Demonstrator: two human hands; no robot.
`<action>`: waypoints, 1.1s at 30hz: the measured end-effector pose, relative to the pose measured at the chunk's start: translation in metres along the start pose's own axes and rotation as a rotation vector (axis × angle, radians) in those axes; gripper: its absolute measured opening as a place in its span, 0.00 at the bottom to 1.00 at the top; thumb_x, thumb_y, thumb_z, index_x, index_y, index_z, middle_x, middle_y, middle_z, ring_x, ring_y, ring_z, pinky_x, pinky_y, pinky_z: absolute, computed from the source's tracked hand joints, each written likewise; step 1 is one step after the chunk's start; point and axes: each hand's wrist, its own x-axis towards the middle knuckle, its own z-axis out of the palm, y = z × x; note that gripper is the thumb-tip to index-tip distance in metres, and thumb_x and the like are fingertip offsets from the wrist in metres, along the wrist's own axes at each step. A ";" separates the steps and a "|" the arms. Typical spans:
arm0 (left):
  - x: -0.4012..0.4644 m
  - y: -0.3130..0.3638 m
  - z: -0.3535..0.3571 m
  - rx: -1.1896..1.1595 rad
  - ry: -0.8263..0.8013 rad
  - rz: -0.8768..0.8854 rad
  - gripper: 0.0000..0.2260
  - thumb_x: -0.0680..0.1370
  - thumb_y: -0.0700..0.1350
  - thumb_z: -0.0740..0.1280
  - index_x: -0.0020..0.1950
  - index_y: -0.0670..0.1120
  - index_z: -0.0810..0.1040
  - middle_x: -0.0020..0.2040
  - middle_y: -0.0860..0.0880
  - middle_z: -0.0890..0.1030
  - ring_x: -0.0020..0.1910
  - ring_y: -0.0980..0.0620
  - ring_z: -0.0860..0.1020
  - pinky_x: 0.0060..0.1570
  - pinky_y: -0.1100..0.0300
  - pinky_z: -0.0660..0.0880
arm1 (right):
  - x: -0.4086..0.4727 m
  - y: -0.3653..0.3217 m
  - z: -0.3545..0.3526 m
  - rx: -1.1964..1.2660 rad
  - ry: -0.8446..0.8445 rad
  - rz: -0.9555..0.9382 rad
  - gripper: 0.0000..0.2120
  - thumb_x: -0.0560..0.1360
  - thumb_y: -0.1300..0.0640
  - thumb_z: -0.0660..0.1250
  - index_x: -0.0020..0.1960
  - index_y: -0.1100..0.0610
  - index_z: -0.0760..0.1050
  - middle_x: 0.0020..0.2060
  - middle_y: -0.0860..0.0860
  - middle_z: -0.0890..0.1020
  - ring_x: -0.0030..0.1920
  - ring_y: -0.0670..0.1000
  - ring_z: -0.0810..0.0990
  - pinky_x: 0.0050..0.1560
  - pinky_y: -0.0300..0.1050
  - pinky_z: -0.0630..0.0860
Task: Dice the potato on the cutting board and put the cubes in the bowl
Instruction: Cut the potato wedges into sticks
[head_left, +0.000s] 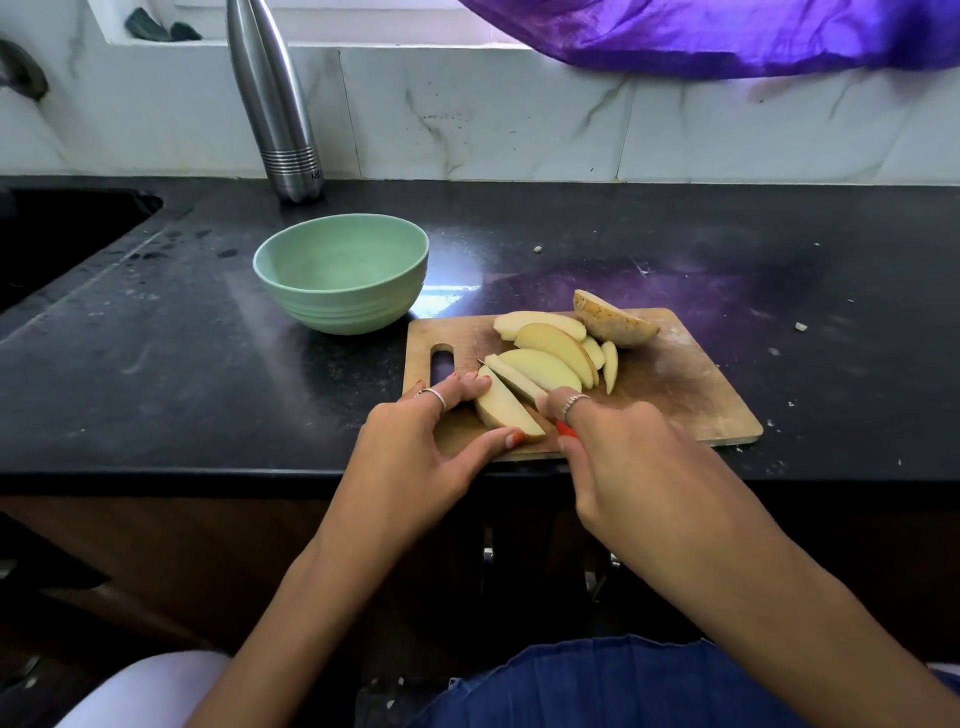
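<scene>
— Where does the left hand (415, 447) sit?
— Low and near, bare forearm reaching in, ringed fingers (467, 387) and thumb curled, pinching.
— And the right hand (618, 457)?
— Just beside it, knuckles up, fist gripping, ringed forefinger stretched forward.

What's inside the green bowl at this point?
Nothing visible: the green bowl shows a bare interior, no cubes. Its near inner wall is hidden behind the rim. The potato slices lie on the cutting board.

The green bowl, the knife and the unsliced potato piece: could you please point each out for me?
green bowl (291, 248): head view, on its near-left rim.
knife (511, 381): head view, on the blade between two slices.
unsliced potato piece (615, 320): head view, on its skin side.
</scene>
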 end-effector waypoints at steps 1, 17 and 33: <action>0.000 -0.001 0.000 0.002 -0.005 0.006 0.26 0.67 0.63 0.71 0.62 0.55 0.77 0.61 0.53 0.78 0.60 0.59 0.75 0.59 0.70 0.67 | -0.005 0.003 -0.001 0.007 0.009 0.006 0.19 0.79 0.55 0.56 0.67 0.42 0.59 0.33 0.44 0.67 0.31 0.45 0.66 0.31 0.41 0.67; 0.000 0.000 0.000 0.017 0.094 0.018 0.20 0.67 0.55 0.74 0.57 0.54 0.81 0.51 0.54 0.83 0.49 0.67 0.74 0.48 0.81 0.66 | -0.041 -0.013 0.010 0.395 0.019 0.229 0.07 0.79 0.47 0.46 0.54 0.46 0.59 0.31 0.47 0.72 0.29 0.45 0.71 0.30 0.40 0.66; -0.001 0.005 0.000 -0.021 0.098 -0.004 0.20 0.67 0.53 0.75 0.58 0.51 0.81 0.48 0.63 0.76 0.51 0.71 0.72 0.50 0.82 0.65 | -0.038 -0.022 0.034 0.319 0.070 0.292 0.13 0.80 0.46 0.40 0.46 0.48 0.60 0.33 0.45 0.71 0.34 0.47 0.74 0.29 0.38 0.63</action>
